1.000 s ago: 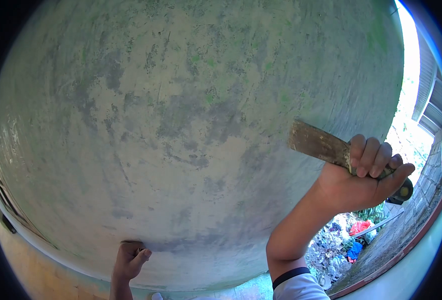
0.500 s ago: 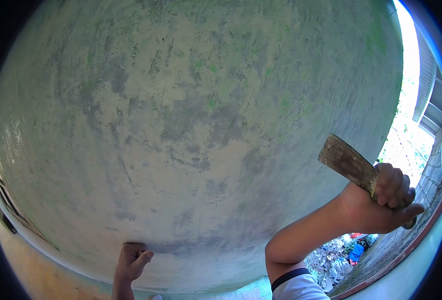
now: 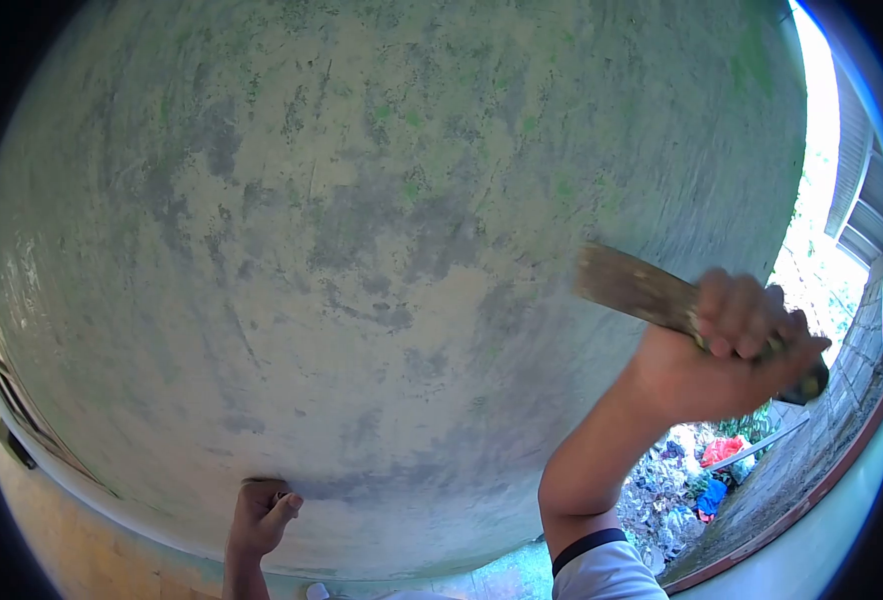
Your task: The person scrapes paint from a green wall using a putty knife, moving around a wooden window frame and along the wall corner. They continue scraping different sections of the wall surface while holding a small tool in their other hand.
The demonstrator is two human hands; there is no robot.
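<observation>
My right hand [image 3: 737, 340] is wrapped around the handle of a scraper [image 3: 632, 285] with a broad, worn brown blade. The blade points left, in front of the wall, and is slightly blurred by motion. The dark end of the handle shows past the heel of my hand. Low on the left, my left hand [image 3: 264, 515] is closed with its knuckles at the wall. A thin dark edge shows along its top, and I cannot tell what the fingers hold. The wall [image 3: 392, 300] carries patchy grey, whitish and green paint with scuffed spots.
Beyond the wall's right edge lies a heap of litter [image 3: 677, 500] with red and blue pieces, beside a block wall [image 3: 762, 500]. A corrugated roof [image 3: 852, 180] shows at upper right. A barred window frame [image 3: 12, 385] stands at far left.
My right hand and the scraper have moved left and slightly up, the blade turning closer to level. My left hand has stayed nearly in place at the wall.
</observation>
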